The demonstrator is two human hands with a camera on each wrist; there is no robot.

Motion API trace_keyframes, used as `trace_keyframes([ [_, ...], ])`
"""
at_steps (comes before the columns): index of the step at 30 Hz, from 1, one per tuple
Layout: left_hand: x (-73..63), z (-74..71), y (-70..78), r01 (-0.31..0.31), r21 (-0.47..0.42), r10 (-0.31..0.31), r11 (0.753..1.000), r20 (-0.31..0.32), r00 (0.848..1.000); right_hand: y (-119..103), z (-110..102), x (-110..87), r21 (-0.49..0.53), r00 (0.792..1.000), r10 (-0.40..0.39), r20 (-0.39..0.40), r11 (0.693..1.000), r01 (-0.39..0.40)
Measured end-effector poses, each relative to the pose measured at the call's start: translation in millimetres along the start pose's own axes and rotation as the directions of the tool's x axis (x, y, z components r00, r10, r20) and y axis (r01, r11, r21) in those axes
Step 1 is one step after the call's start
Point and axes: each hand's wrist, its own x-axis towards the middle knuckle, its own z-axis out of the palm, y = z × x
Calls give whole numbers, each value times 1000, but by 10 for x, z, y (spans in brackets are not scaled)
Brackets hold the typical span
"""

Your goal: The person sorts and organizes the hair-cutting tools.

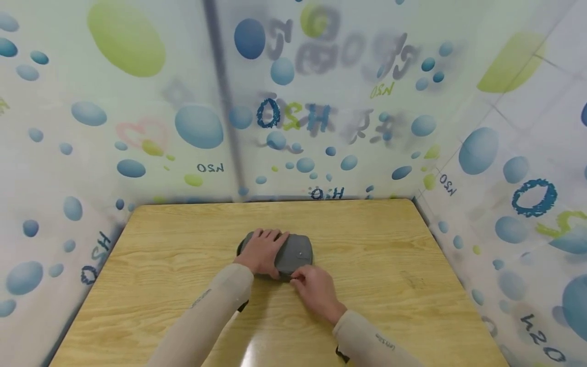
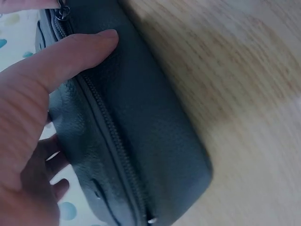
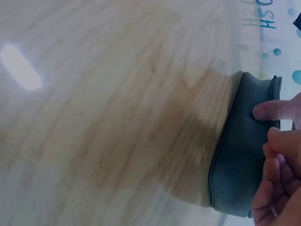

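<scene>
A dark grey zip pouch lies on the table, with a small round stud on its upper face. Spread across its left part, my left hand grips it. In the left wrist view the thumb presses the pouch's side just past the zipper, the other fingers on the far side. At the pouch's near right corner, my right hand pinches the zipper pull between thumb and curled fingers. The right wrist view shows those fingertips at the pouch's upper edge, beside the left thumb.
The wood-grain table carries the pouch near its middle. A patterned wall with blue and green dots and lettering stands behind the table's far edge, and similar walls flank both sides.
</scene>
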Motion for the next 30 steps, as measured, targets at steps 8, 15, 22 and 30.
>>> trace_keyframes([
  [8,-36,-68,-117,94,-161,-81,982,85,993,76,3,86,1,1000,-7,-15,1000,7],
  [15,-72,-89,-199,167,-204,-156,965,72,985,130,-34,209,-25,1000,0,-27,1000,-1],
  [22,-99,-100,-217,254,-169,-244,952,82,966,164,-58,334,-50,999,47,-15,998,-48],
  [30,-166,-33,-281,301,-220,-296,928,57,954,198,-81,425,-62,996,94,-13,994,-94],
])
